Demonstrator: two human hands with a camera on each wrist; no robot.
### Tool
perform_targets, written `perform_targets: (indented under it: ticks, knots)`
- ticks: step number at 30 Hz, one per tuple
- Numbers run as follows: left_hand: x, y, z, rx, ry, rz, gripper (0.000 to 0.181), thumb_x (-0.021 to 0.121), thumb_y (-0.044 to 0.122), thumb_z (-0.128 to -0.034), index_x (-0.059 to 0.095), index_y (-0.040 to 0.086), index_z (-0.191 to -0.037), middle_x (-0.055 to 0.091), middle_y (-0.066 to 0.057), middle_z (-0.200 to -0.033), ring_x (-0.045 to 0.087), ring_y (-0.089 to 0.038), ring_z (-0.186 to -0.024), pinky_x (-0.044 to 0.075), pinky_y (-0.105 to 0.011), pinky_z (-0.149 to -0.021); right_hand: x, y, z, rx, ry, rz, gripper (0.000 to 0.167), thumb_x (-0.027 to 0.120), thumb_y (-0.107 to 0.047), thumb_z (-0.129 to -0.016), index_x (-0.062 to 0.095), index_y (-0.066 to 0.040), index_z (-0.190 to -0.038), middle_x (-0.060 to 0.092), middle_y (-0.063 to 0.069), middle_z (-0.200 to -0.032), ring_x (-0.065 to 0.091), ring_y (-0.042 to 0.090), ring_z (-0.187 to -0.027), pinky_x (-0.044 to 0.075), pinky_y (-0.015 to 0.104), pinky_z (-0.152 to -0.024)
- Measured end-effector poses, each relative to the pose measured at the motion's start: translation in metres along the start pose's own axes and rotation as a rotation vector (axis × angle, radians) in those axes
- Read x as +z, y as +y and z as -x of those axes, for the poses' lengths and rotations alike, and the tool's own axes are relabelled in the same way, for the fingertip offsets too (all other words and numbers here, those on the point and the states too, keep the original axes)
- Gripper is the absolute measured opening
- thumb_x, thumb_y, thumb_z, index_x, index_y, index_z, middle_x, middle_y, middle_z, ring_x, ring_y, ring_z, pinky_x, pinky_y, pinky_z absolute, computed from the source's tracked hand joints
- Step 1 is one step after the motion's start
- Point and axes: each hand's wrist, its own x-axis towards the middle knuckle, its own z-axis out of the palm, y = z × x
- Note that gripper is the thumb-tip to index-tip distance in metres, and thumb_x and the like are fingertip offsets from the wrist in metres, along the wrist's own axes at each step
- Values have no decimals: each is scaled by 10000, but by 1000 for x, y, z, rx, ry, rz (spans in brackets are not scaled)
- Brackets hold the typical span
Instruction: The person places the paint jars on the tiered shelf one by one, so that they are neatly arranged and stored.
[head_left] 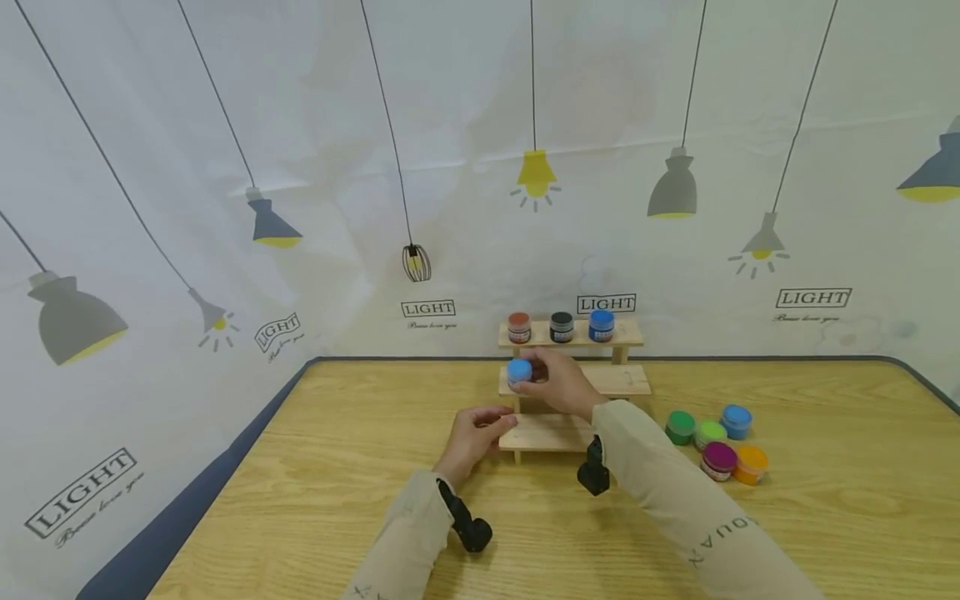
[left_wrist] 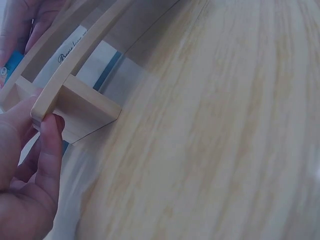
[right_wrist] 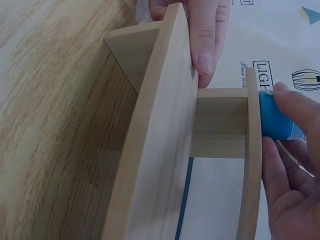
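Left hand (head_left: 472,435) pinching, right hand (head_left: 561,382) gripping

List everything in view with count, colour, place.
Wall: 1, whitish, behind table
Printed lamps: 8, grey, navy, yellow, black, wall
LIGHT signs: 5, black, wall
Table: 1, yellowish, under stand
Stand: 1, pale wood, on table
Top jars: 3, red, black, blue, top tier
Held jar: 1, light blue, middle tier
Loose jars: 5, two green, blue, purple, orange, table
Sleeves: 2, beige, forearms
Wrist devices: 2, black, wrists
Left hand: 1, bottom tier's left end
Right hand: 1, on held jar
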Motion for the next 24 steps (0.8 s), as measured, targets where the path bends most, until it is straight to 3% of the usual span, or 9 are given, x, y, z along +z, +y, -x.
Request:
perform_targets:
  ticks: [7, 10, 19, 24]
  knots:
    - [1, 23, 17, 17, -3, 5, 258, 611, 130, -844, 632, -44, -1034, 612, -105, -869, 470, -93, -579, 444, -254, -540, 0, 1, 1, -19, 5, -3, 441, 659, -143, -807, 501, 31, -1180, 571, 120, -1036, 560, 239, -943, 462, 333, -779]
    - [2, 26, 20, 24, -1, 7, 261, 609, 124, -845, 628, -55, -1033, 610, -108, -864, 470, -87, -583, 448, -250, -544, 0, 2, 2, -22, 8, -16, 447, 660, -141, -806, 496, 28, -1186, 568, 133, -1050, 557, 252, -955, 461, 339, -785]
    - [2, -2, 0, 25, 9, 25, 278, 647, 190, -820, 655, -1, -1021, 613, -52, -823, 469, -88, -546, 422, -233, -503, -1, 1, 11, 27, 32, -33, 555, 661, -141, -805, 416, -10, -1286, 514, 167, -1159, 514, 289, -1042, 440, 368, -834]
    - [3, -5, -2, 27, 28, 1, 288, 664, 240, -803, 669, 35, -1005, 607, -24, -812, 474, -85, -562, 425, -219, -499, -6, 2, 20, -2, 58, -49, 546, 667, -132, -799, 425, -35, -1280, 534, 162, -1102, 522, 287, -1005, 457, 372, -800]
